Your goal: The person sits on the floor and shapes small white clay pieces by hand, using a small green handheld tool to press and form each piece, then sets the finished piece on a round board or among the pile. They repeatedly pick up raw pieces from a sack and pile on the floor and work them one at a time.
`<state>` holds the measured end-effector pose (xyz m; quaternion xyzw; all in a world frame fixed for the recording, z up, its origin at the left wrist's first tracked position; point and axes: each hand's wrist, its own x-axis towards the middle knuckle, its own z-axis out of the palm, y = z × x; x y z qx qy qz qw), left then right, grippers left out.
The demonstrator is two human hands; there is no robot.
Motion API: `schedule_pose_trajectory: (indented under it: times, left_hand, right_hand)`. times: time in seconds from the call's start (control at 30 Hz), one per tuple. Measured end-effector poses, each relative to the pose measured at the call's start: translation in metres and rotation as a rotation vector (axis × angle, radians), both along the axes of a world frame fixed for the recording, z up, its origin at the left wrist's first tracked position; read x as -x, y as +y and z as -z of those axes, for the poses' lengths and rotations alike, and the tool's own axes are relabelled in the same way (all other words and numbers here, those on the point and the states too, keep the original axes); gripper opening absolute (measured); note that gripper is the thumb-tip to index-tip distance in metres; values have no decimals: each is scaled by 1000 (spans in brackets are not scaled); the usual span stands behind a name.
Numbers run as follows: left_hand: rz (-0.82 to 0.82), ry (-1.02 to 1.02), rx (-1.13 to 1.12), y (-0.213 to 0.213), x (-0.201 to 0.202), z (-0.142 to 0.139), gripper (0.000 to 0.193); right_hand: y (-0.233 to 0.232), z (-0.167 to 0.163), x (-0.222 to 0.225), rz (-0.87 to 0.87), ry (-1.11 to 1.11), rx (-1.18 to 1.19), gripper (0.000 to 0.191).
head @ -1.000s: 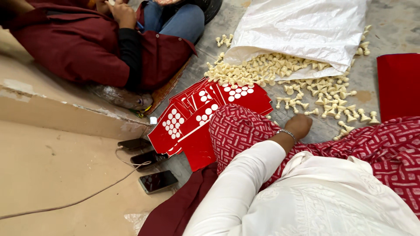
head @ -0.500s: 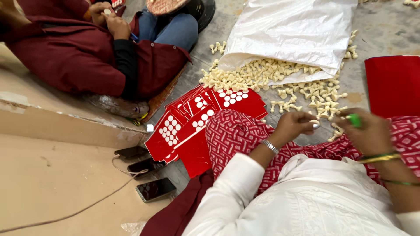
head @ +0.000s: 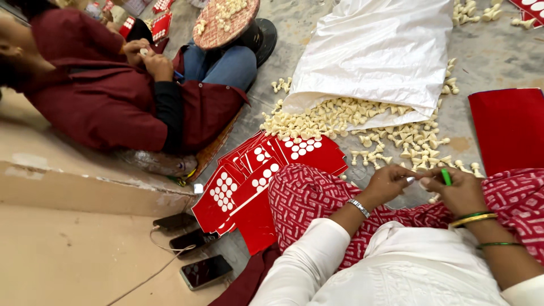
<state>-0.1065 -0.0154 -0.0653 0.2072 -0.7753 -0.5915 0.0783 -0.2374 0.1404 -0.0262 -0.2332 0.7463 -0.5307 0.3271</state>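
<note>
Sitting on the floor (head: 498, 62), person in white sleeves works over their lap, both hands meeting just above a red patterned cloth (head: 306, 195) on the knee. Left hand (head: 388, 182): fingers pinched nearly shut on a small pale piece (head: 410, 181) at the tips. Right hand (head: 462, 192): fingers curled closed around a green stick-like tool (head: 446, 177), tip poking up. The two hands touch or nearly touch at the fingertips; cannot tell which.

Just ahead of the hands, loose cream plastic pegs (head: 408, 139) scatter on the concrete, spilling from the open mouth of a white sack (head: 377, 54). Pile is densest at the sack's lower edge, thinning toward the knee. Bare floor between pegs and hands is narrow.

Left of the knee, a fan of red cards with white dots (head: 255, 175) overlaps, its right edge tucked against the patterned cloth. A plain red sheet (head: 507, 127) lies to the right, its lower edge near the right wrist.

Further left, three dark phones (head: 190, 241) with a cable sit near a raised beige ledge (head: 73, 187), which boxes that side in.

Across, another person in a maroon top (head: 96, 90) sits close, hands busy near a round tray of pegs (head: 224, 22) on their knee. Open floor mostly top right, beyond the sack.
</note>
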Motion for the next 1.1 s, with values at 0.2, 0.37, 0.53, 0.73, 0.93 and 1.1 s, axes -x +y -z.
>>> schedule_pose_trajectory:
  times: [0.2, 0.37, 0.53, 0.73, 0.93, 1.1]
  left_hand:
    - [216, 86, -286, 3, -5, 2, 35]
    - [179, -11, -334, 11, -5, -6, 33]
    - [124, 24, -270, 13, -9, -35, 31]
    - [85, 50, -255, 14, -12, -32, 28]
    - [10, 193, -232, 12, -18, 14, 38]
    - [6, 211, -284, 14, -32, -4, 25]
  right_hand:
    - [9, 11, 13, -172, -68, 36, 22]
    - [7, -3, 7, -97, -209, -8, 23]
    - [11, -9, 6, -81, -365, -4, 23]
    - [8, -3, 4, -92, -160, -53, 34]
    - [32, 9, -4, -94, 485, 207, 53]
    - [45, 0, -20, -224, 572, 74, 43]
